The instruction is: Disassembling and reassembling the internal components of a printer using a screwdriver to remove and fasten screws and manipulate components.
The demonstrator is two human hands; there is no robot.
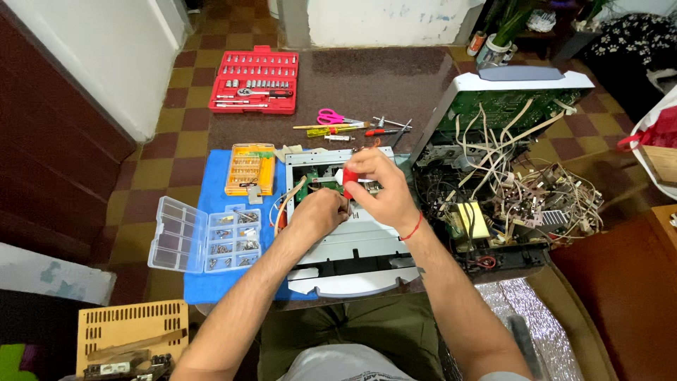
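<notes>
Two open organiser boxes [204, 236] of small parts

The right hand [381, 192] grips a red-handled screwdriver [350, 179] upright over a grey metal chassis [352, 243], while the left hand [317, 213] rests curled on the chassis just beside the tool's tip. To the right stands an opened device [508, 141] full of tangled wires [543, 197]. On a blue mat [211, 286] to the left lie an open clear parts box [204, 236] and an orange bit case [249, 169]; farther off are a red socket set [255, 80], pink scissors [335, 117] and loose hand tools [381, 128].
</notes>
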